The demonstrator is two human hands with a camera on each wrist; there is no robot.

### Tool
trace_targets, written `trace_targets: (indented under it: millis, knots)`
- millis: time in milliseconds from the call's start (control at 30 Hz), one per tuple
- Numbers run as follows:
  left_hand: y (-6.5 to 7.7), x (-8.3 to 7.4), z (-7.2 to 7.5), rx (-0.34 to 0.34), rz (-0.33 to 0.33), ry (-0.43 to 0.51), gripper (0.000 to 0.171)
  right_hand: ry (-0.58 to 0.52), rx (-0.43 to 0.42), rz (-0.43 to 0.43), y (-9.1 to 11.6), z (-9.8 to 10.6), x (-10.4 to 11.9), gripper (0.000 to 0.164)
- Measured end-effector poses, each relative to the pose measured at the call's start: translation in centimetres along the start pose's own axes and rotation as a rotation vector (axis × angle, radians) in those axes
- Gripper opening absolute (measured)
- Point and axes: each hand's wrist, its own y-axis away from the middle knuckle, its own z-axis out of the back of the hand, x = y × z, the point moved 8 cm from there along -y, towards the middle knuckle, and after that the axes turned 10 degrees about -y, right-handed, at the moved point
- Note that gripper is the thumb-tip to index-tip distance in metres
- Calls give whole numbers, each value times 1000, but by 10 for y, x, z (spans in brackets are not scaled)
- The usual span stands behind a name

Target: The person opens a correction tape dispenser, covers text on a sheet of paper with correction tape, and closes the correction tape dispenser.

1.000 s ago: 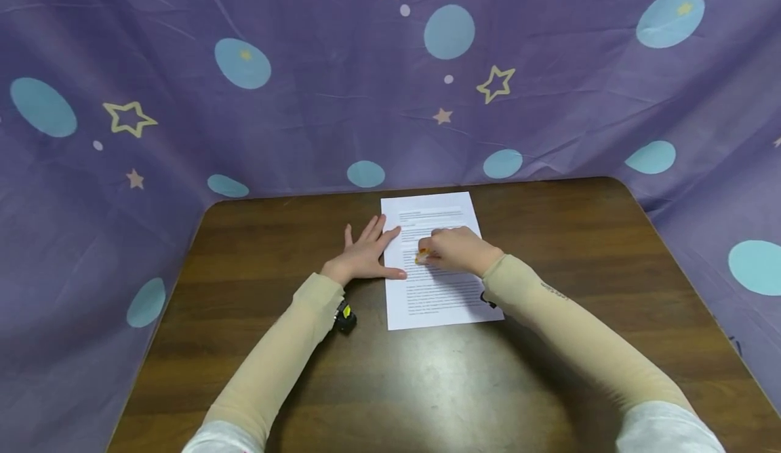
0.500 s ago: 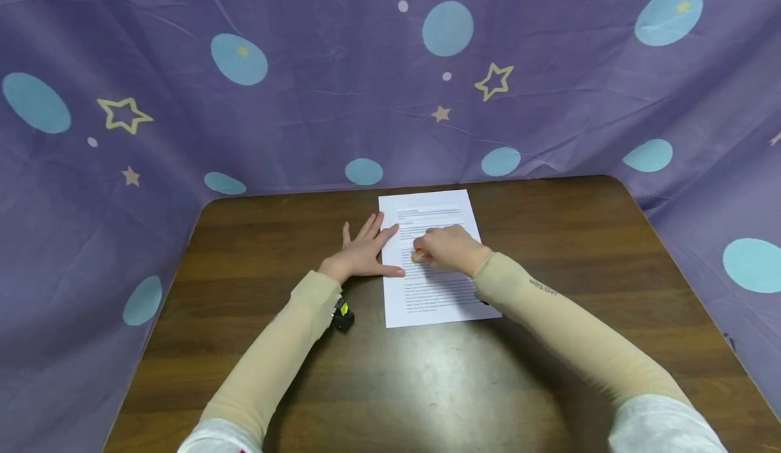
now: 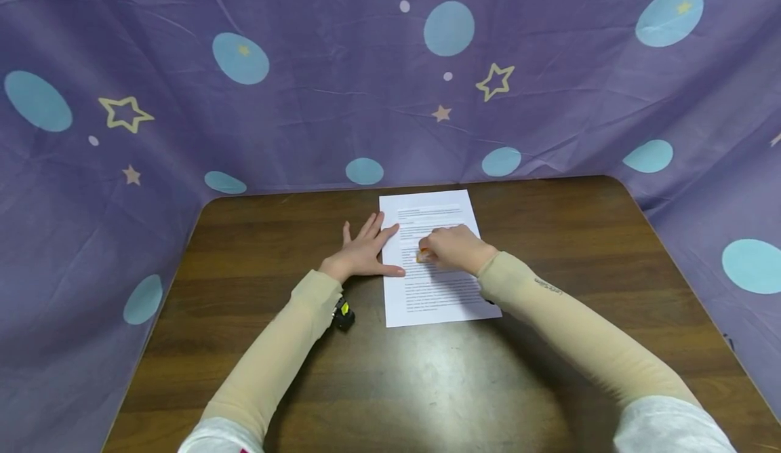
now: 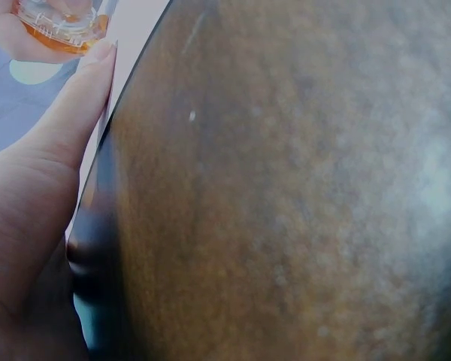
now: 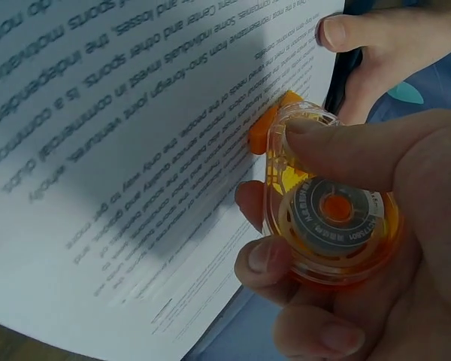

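A printed sheet of paper (image 3: pixel 445 312) lies on the wooden table. My right hand (image 3: pixel 454 248) grips a correction tape dispenser (image 5: pixel 332 226) over the middle of the page. Its clear orange case, with a grey spool inside, sits between the thumb and the curled fingers in the right wrist view. The orange tip (image 5: pixel 264 131) is right at the printed lines. My left hand (image 3: pixel 360 256) rests with fingers spread across the sheet's left edge. In the left wrist view the left thumb (image 4: pixel 75 105) lies along the paper's edge, near the dispenser.
The brown table (image 3: pixel 390 385) extends on both sides of the sheet and toward me. Behind it and at both sides hangs a purple curtain (image 3: pixel 342 100) with stars and blue ovals. A small black camera (image 3: pixel 344 316) is strapped at the left wrist.
My right hand has shifted a little left with the correction tape dispenser, then slightly back right. My left hand has stayed in place on the sheet.
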Motion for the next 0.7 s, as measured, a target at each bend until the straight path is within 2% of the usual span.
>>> trace_targets:
  millis: [267,700]
  knots:
    - [5,-7,7,-27,-10,0,110,-32,6,-23,9,2,-11,12]
    - [2,-5,4,-24,-10,-8,112,-44,3,-84,25,4,-30,7]
